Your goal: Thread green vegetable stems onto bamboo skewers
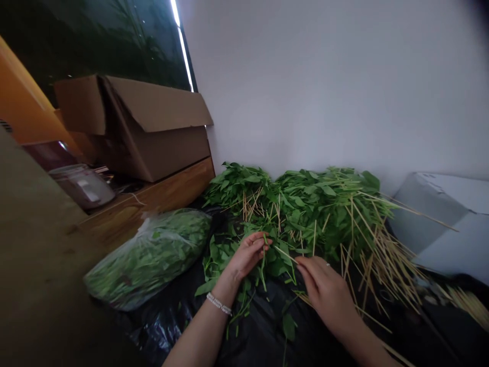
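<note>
My left hand (pixel 251 252), with a beaded bracelet at the wrist, pinches a green leafy stem (pixel 263 267) in its fingertips. Between my hands runs a thin pale wooden stick (pixel 283 253), its far tip close to the stem at my left fingers. The near part of that stick sits in the closed fingers of my right hand (pixel 324 288). Beneath both hands, loose green leaves (pixel 219 260) and cut stem pieces lie on a black plastic sheet (pixel 263 326). Whether the stick pierces the stem is too small to tell.
Heaped leafy greens on sticks (pixel 305 196) rest against the white wall (pixel 324 92), many sticks jutting out at right. A clear bag of leaves (pixel 153 255) lies at left. Beyond it are a cardboard box (pixel 171 150) and a plastic tub (pixel 86 186). A white box (pixel 446 224) stands right.
</note>
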`<state>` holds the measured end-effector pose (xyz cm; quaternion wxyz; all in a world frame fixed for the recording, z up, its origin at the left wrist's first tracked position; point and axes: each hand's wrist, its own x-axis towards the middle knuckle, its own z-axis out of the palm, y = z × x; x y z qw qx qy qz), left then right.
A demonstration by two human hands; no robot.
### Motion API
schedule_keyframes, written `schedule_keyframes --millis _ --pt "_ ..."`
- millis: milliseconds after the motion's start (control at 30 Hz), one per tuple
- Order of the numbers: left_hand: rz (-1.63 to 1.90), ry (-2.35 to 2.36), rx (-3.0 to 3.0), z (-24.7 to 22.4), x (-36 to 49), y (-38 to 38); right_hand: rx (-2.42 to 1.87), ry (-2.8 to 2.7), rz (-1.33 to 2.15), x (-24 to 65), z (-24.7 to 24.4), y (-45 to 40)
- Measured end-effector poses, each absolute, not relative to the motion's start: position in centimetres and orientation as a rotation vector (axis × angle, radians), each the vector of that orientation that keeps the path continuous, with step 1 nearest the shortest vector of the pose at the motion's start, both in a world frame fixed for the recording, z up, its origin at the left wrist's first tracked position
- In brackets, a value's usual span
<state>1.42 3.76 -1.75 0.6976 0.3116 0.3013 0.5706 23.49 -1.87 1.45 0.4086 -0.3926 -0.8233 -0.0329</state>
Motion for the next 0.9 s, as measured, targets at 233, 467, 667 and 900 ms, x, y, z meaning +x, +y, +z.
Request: schedule_keyframes --millis 233,467,667,900 --pt "1.264 0.714 0.725 -2.6 1.3 3.6 -1.094 -2.057 -0.318 20.5 -2.0 -1.1" --pt "1.291 0.688 0.707 -3.0 1.0 4.1 -1.039 -2.014 -0.462 20.7 -3.0 -0.9" --pt "1.181 0.727 0.763 -2.8 1.6 3.8 -1.077 -2.054 -0.463 21.3 -3.4 -0.9" --pt "1.197 0.737 0.811 -2.9 1.7 3.7 -1.144 -2.094 -0.401 21.3 -4.0 -0.9"
